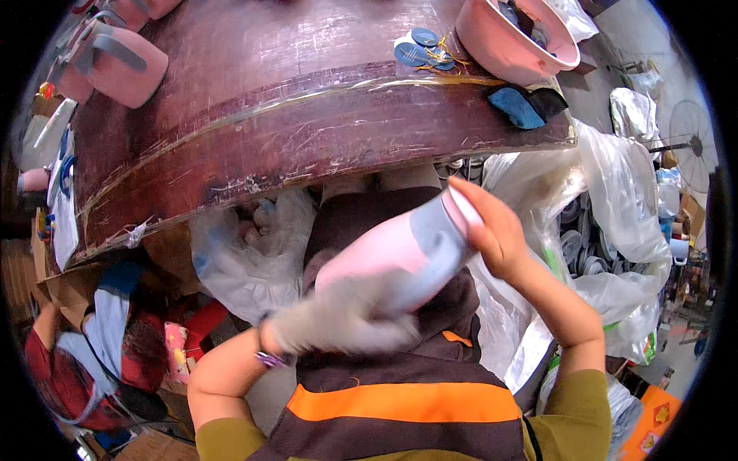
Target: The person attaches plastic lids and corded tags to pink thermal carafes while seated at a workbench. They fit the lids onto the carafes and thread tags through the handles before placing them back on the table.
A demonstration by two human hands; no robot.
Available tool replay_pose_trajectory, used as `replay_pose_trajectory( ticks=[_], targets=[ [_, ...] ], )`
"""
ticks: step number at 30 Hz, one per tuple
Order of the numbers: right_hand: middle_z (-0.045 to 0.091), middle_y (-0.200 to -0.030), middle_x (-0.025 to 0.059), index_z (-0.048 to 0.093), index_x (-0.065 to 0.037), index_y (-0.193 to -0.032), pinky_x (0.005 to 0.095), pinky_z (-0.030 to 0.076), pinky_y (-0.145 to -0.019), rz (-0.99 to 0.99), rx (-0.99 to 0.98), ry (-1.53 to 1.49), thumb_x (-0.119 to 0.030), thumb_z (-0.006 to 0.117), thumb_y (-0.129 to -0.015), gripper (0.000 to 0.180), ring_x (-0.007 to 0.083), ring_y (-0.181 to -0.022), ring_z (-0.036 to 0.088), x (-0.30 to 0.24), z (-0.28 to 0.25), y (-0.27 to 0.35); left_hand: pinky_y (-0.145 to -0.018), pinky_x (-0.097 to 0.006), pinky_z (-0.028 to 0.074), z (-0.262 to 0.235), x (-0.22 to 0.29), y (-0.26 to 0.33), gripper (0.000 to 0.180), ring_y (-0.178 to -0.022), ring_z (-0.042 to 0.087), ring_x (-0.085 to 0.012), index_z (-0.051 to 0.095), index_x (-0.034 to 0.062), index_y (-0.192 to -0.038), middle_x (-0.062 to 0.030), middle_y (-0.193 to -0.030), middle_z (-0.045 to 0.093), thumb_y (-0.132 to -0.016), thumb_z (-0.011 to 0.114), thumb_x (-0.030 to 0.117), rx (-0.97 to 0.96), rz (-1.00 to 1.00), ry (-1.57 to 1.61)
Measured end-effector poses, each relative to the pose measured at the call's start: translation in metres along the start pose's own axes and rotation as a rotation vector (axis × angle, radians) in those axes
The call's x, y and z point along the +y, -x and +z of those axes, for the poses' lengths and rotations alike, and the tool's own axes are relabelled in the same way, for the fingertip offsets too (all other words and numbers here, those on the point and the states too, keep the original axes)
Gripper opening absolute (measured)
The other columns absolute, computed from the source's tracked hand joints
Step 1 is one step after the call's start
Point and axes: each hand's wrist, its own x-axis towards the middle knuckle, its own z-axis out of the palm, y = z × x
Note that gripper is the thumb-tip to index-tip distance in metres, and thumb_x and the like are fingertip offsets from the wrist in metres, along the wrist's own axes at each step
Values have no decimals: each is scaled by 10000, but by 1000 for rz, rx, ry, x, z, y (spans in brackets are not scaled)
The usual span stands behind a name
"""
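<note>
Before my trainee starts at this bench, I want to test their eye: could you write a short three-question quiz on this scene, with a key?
1. Which hand at the pink-and-grey jug wears a glove: the left hand or the right hand?
2. True or false: dark things lie in the pink basin.
3. Fill in: the round blue tags on the table have ____ strings.

Key: 1. left; 2. true; 3. yellow.

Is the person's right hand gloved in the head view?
No, the right hand shows bare skin at the end of the pink-and-grey pitcher, while the left hand wears a greyish glove.
</note>
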Motion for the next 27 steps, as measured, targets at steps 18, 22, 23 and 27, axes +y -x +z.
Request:
replay_pose_trajectory(
  ticks=[18, 22, 23, 27],
  targets=[
    [453, -1387, 159, 584, -282, -1272, 506, 350, -1010, -740, -307, -28, -654, 557, -785, 614, 379, -1247, 451, -77, 5, -24, -542, -213, 402, -85, -40, 3, 229, -595, 517, -57, 668, 22, -734, 26, -649, 588, -684, 736, 236, -25, -106, 426],
    [508, -1342, 132, 595, -287, -1250, 490, 334, -1027, -741, -340, 159, -659, 481, -834, 570, 330, -1228, 486, -100, -5, -10, -597, -220, 423, -77, -28, 2, 186, -645, 528, -55, 669, 30, -732, 34, -670, 599, -766, 705, 209, -93, -90, 333],
    [533, -1324, 131, 629, -286, -1213, 481, 325, -1038, -771, -350, 226, -668, 496, -829, 557, 321, -1227, 501, -104, -6, -8, -597, -221, 425, -74, -25, -2, 191, -649, 531, -55, 669, 29, -737, 33, -673, 603, -787, 699, 211, -111, -92, 318],
    [577, -1153, 95, 635, -227, -1198, 461, 379, -945, -708, -338, 99, -649, 513, -834, 571, 286, -1083, 552, -94, -3, -11, -587, -221, 425, -66, -14, -7, 262, -646, 531, -56, 671, 33, -765, 17, -682, 611, -841, 678, 283, -63, -133, 284]
  ],
)
